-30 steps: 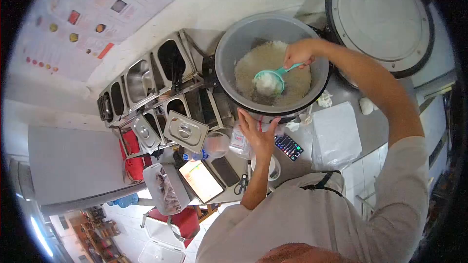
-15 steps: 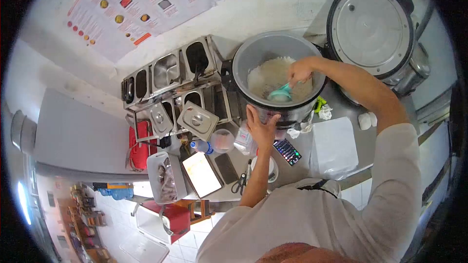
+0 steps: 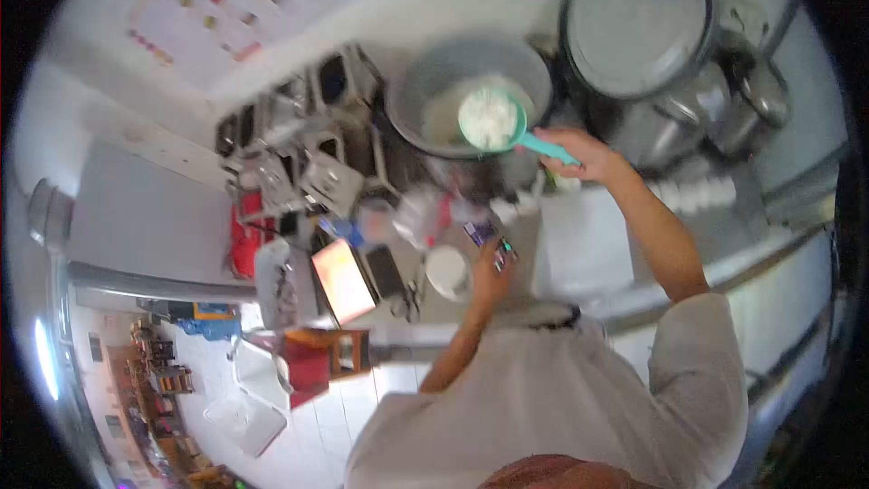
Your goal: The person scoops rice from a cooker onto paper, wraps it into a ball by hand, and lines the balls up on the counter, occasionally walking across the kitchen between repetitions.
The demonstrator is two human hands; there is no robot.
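A teal scoop (image 3: 550,147) heaped with white rice (image 3: 490,119) is raised over the front rim of the large grey cooker pot (image 3: 407,81). Fingers of my right hand (image 3: 579,154) are wrapped round its handle. Below the pot, my left hand (image 3: 493,270) is over a phone (image 3: 480,232) on the counter; motion blur hides whether its fingers grip the phone. A white round container (image 3: 447,273) stands just left of that hand. More rice shows dimly inside the pot.
The round lid (image 3: 638,23) stands raised at the back right. Metal trays (image 3: 332,183) are at the left, beside a bright tablet (image 3: 344,281), a dark phone (image 3: 385,272) and scissors (image 3: 405,301). White sheets (image 3: 584,244) lie right of my left hand.
The scoop has come up out of the pot with rice in it, in my right hand. My left hand has left the pot's front and moved down to the phone. The whole view has shifted.
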